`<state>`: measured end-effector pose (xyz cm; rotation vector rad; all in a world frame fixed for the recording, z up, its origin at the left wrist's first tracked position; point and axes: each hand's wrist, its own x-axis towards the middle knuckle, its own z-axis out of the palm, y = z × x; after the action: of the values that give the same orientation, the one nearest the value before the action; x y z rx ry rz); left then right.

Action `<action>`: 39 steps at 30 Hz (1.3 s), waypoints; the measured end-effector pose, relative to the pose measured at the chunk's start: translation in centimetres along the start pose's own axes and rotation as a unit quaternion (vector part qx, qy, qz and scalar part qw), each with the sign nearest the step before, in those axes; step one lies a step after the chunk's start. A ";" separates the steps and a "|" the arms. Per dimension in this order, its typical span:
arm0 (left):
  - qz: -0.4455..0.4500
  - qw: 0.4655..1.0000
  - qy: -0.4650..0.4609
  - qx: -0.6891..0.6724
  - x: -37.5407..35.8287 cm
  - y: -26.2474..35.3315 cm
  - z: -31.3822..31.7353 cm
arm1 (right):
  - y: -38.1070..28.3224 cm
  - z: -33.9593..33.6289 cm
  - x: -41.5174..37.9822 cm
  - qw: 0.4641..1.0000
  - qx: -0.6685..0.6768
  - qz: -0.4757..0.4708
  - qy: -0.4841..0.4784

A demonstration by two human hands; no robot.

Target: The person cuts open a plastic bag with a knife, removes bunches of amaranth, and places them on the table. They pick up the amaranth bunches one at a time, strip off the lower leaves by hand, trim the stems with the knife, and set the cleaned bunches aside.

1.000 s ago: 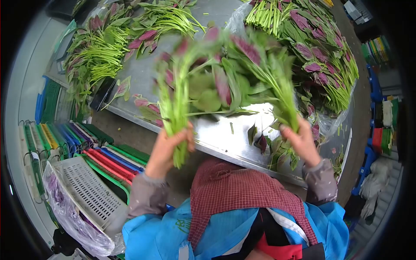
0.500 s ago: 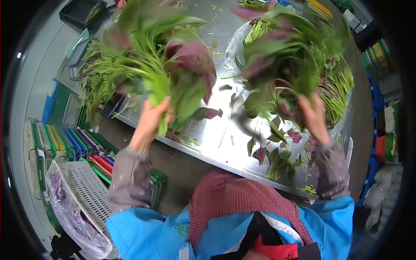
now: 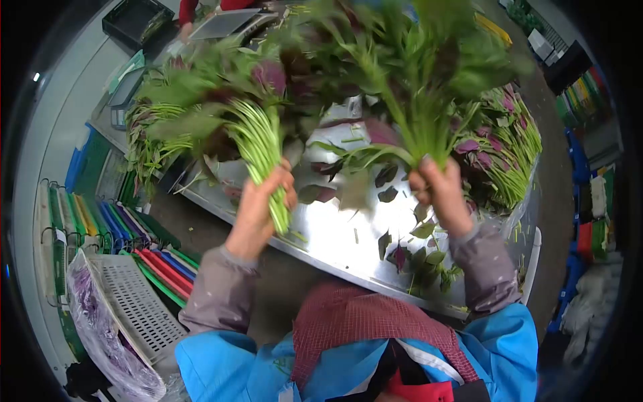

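Observation:
My left hand (image 3: 264, 201) is closed round the stems of a bunch of amaranth greens (image 3: 258, 137), its green and purple leaves fanned out above. In my right hand (image 3: 439, 191) is a second bunch of amaranth (image 3: 422, 114), gripped at the stem ends, its leafy top blurred by motion. Both bunches are held above the metal table (image 3: 321, 231). Loose leaves (image 3: 429, 261) and stem bits are scattered on the tabletop beneath. More leafy stems (image 3: 506, 167) are piled beyond my right hand, on clear plastic. Another heap of greens (image 3: 161, 127) lies to the left.
A white perforated crate (image 3: 140, 301) with plastic wrap stands at lower left, beside rows of coloured crates (image 3: 100, 218). A black crate (image 3: 137, 27) is at upper left. Another person's red sleeve (image 3: 187, 12) shows at the far edge. Blue crates (image 3: 579, 161) line the right.
Both hands, still holding their bunches, have moved inward, closer together. The left hand is also slightly lower in view. A grey tray near the other person has come into view at the top.

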<state>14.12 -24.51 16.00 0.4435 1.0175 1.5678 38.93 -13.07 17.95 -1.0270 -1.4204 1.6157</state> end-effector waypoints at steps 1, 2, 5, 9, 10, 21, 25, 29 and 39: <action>-0.026 0.999 -0.016 -0.021 -0.4 -1.3 0.1 | 1.3 0.2 -0.4 0.997 0.034 0.036 -0.067; -0.061 0.997 -0.027 -0.041 -1.3 -3.1 0.1 | 2.7 1.1 -1.4 0.994 0.055 0.065 -0.071; -0.162 0.978 0.007 -0.129 -4.1 -10.3 -0.3 | 8.7 2.5 -5.1 0.896 0.296 0.305 -0.131; -0.278 0.934 0.030 -0.225 -7.0 -17.3 -1.3 | 14.1 1.3 -8.6 0.808 0.375 0.444 -0.090; -0.287 0.930 0.032 -0.225 -7.2 -17.5 -1.3 | 14.1 0.9 -9.1 0.805 0.378 0.449 -0.083; -0.342 0.931 -0.037 -0.119 -6.3 -17.3 0.6 | 13.4 -0.5 -9.9 0.828 0.299 0.450 -0.149; -0.341 0.921 -0.052 -0.183 -6.2 -18.7 0.0 | 13.8 -0.4 -9.6 0.824 0.275 0.463 -0.174; -0.347 0.909 -0.096 -0.208 -6.2 -20.5 -1.5 | 13.3 -0.4 -9.2 0.815 0.246 0.472 -0.230; -0.296 0.941 -0.104 -0.127 -5.5 -18.4 0.8 | 13.8 -0.9 -7.5 0.778 0.134 0.460 -0.406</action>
<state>27.27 -30.00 3.15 0.0992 0.6842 1.0607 42.45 -21.07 4.86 -0.9248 -1.1065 3.1786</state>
